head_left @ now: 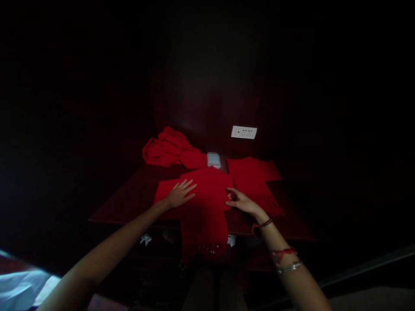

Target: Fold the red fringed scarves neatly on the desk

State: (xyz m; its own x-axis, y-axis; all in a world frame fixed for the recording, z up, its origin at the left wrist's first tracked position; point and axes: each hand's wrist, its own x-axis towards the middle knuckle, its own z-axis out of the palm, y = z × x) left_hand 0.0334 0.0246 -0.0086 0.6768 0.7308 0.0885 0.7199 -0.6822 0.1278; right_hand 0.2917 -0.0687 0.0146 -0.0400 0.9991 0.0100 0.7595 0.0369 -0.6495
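Observation:
A red fringed scarf [207, 194] lies partly folded at the middle of the dark wooden table [123, 198], its fringed end hanging over the front edge. My left hand [181, 193] rests flat on the scarf's left part, fingers spread, a ring on one finger. At the scarf's right edge is my right hand [241, 202], its fingers loosely bent and apart, with nothing visible between them. Just right of it lies another folded red scarf [256, 177], fringe pointing toward the front right.
A crumpled heap of red cloth [171, 149] sits at the back left. Beside it stands a small pale blurred item [214, 160]. A white socket plate [244, 132] is on the dark back wall. Below the tabletop, white scraps [145, 239] show in shadow.

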